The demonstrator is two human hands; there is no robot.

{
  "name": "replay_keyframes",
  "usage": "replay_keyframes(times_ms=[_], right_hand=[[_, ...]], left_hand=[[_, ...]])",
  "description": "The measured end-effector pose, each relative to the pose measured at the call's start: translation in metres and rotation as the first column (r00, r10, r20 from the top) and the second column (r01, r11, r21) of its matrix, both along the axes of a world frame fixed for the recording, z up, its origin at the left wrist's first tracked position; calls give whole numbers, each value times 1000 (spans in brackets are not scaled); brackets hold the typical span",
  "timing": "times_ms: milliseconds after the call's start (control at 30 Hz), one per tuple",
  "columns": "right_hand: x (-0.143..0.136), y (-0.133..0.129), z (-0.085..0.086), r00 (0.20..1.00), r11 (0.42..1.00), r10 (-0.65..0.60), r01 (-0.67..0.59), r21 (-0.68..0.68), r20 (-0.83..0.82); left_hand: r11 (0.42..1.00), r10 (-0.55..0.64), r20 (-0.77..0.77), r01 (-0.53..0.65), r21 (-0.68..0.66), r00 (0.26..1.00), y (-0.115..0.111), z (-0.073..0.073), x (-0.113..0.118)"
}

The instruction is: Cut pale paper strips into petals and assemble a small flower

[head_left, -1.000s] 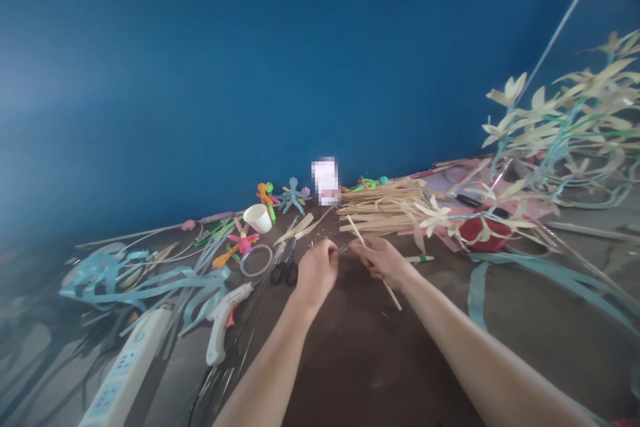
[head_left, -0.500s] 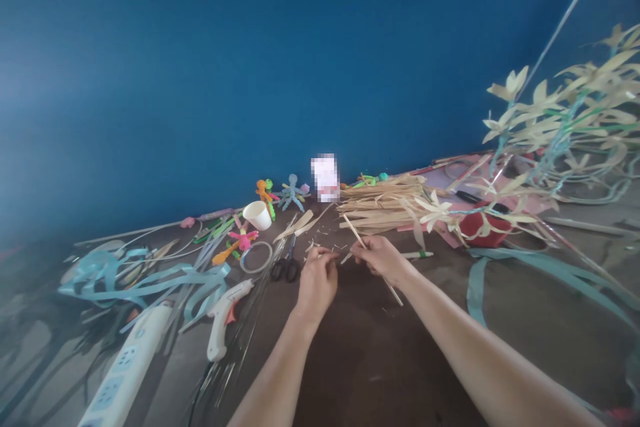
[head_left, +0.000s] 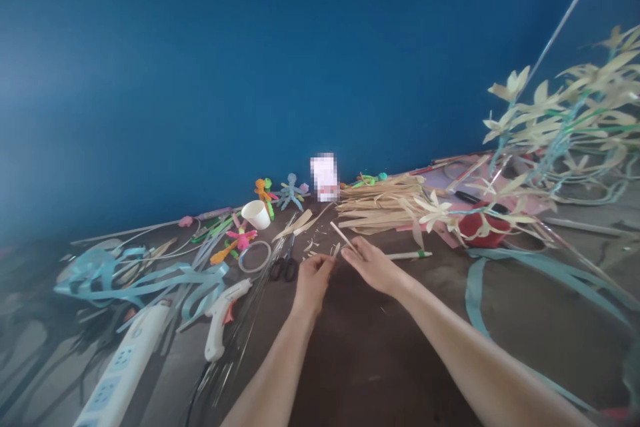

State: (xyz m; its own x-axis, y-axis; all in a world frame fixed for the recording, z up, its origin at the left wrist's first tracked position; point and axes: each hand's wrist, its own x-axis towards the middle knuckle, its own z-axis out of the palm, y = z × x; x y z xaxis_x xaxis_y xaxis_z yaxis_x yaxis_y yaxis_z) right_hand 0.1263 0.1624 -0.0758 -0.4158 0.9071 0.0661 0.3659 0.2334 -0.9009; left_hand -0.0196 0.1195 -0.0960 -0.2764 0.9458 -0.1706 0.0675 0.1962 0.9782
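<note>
My left hand [head_left: 313, 280] is closed in a pinch, with a small pale sliver [head_left: 337, 249] sticking up at the fingertips. Beside it, my right hand [head_left: 374, 265] is closed on a thin pale stick [head_left: 342, 235], whose far end points up and left; its near end is hidden by the hand. The two hands nearly meet above the dark table. Small pale scraps [head_left: 313, 245] lie just beyond them. Black-handled scissors [head_left: 284, 267] rest left of my left hand. Another pale stick with a green band [head_left: 410, 255] lies behind my right hand.
Dry husk strips [head_left: 380, 203] are piled at the back. On the left are a glue gun [head_left: 220, 320], thin wires [head_left: 240, 340], a power strip [head_left: 125, 360], blue ribbon [head_left: 145, 277], a tape roll [head_left: 255, 257] and a paper cup [head_left: 256, 215]. Pale husk flowers [head_left: 565, 107] stand on the right.
My right hand has shifted slightly left and turned, fingers now straighter. The stick moved left with it, and its lower end no longer shows beneath the hand. A sliver now shows at my left fingertips.
</note>
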Motion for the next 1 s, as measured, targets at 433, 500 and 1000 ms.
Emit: replay_keyframes(times_ms=[433,500,1000], right_hand=[[-5,-3,-6,993,987,24,-41,156,114],[-5,-3,-7,994,987,10,-27,158,108],[-2,-2,2,944,834,101,-253,-490,-315]], left_hand=[[991,-67,-184,87,103,981,-4,5,2],[991,-67,-173,86,105,983,-4,5,2],[937,-112,-294,200,286,949,-9,12,-3]])
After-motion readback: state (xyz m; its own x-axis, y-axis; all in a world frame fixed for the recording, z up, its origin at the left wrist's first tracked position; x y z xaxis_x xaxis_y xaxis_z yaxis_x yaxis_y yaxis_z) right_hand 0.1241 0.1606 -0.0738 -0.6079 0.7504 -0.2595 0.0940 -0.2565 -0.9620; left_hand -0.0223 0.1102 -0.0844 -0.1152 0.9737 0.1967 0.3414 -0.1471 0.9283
